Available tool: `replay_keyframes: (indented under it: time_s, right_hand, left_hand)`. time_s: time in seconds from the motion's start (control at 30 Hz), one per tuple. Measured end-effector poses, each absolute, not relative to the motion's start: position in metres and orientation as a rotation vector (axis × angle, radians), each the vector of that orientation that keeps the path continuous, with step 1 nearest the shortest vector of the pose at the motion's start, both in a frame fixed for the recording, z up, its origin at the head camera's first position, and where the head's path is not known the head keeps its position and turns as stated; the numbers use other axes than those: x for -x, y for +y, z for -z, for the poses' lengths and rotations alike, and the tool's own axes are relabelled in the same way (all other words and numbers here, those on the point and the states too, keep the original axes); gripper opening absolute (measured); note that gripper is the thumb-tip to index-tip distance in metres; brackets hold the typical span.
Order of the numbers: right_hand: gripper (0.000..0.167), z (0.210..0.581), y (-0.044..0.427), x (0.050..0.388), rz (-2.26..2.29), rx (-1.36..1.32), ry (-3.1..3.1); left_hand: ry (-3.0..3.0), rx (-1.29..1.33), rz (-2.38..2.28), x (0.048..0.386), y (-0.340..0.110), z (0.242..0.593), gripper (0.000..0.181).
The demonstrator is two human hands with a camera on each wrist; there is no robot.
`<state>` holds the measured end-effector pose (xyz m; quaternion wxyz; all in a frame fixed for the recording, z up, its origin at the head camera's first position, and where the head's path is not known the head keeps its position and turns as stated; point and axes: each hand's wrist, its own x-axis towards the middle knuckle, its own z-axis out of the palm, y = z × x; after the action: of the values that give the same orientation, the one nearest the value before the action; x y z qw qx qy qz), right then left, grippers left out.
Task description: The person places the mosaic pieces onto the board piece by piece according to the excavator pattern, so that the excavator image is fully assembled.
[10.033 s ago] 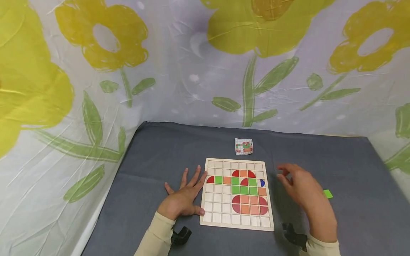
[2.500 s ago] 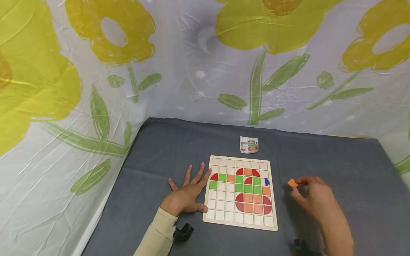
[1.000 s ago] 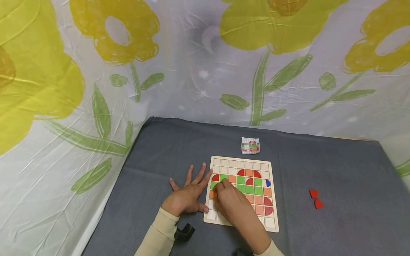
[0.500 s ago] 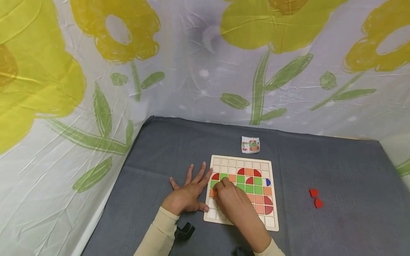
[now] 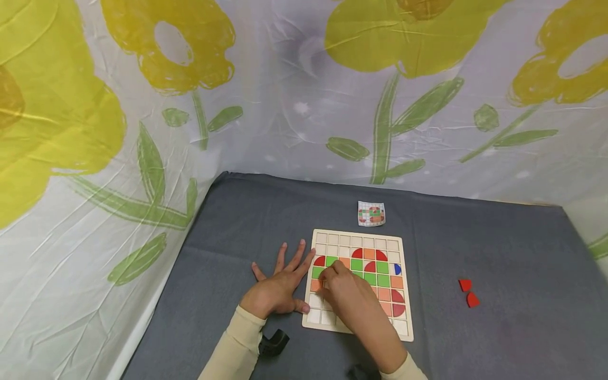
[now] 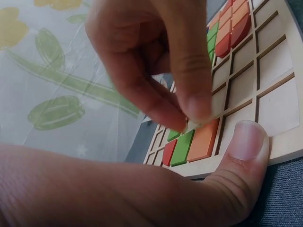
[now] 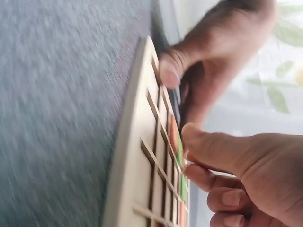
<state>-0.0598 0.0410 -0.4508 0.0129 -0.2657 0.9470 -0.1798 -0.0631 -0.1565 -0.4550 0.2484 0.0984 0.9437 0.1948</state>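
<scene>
My left hand (image 5: pixel 277 293) lies spread at the left edge of a wooden grid board (image 5: pixel 345 241), its thumb pressing on the rim. Over the board's left columns, my right hand (image 5: pixel 349 295) bends its fingers down, thumb and index fingertips close together. These fingertips meet the board beside an orange square tile (image 6: pixel 203 140) in the leftmost column; whether they pinch anything is not clear. Above that orange tile sit a green tile (image 5: pixel 317 272) and a red quarter-round tile (image 5: pixel 319 261). More red, green and orange tiles fill cells toward the right, partly hidden by the right hand.
Two loose red tiles (image 5: pixel 465 285) lie on the dark grey cloth (image 5: pixel 442 316) to the right. A small patterned card (image 5: pixel 371 214) lies behind the board. A blue half-round (image 5: pixel 397 269) shows near the board's right edge. A flower-print curtain (image 5: pixel 285 105) hangs behind.
The right hand has brought an orange tile from the right, and it now sits in the leftmost column below a newly set green one. In the last second the hands barely move.
</scene>
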Motion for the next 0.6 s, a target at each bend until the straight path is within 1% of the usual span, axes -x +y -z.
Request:
replay_keyframes:
  time_s: [0.1, 0.2, 0.23, 0.33, 0.43, 0.6]
  right_hand:
    - [0.026, 0.447, 0.052, 0.063, 0.605, 0.748, 2.958]
    - [0.024, 0.443, 0.068, 0.068, 0.623, 0.646, 2.98]
    - [0.022, 0.442, 0.076, 0.069, 0.641, 0.627, 2.991]
    - [0.018, 0.44, 0.1, 0.074, 0.699, 0.572, 3.03]
    - [0.018, 0.441, 0.129, 0.079, 0.738, 0.524, 3.076]
    - [0.018, 0.442, 0.177, 0.079, 0.702, 0.373, 3.135]
  left_hand:
    - [2.566, -0.268, -0.533, 0.064, -0.156, 0.455, 0.132]
    - [2.573, -0.269, -0.521, 0.063, -0.156, 0.455, 0.132]
    - [2.565, -0.255, -0.5, 0.063, -0.154, 0.45, 0.13]
    - [2.573, -0.255, -0.505, 0.062, -0.154, 0.449, 0.13]
    - [2.57, -0.248, -0.509, 0.063, -0.154, 0.449, 0.13]
    - [2.569, -0.245, -0.504, 0.064, -0.155, 0.452, 0.13]
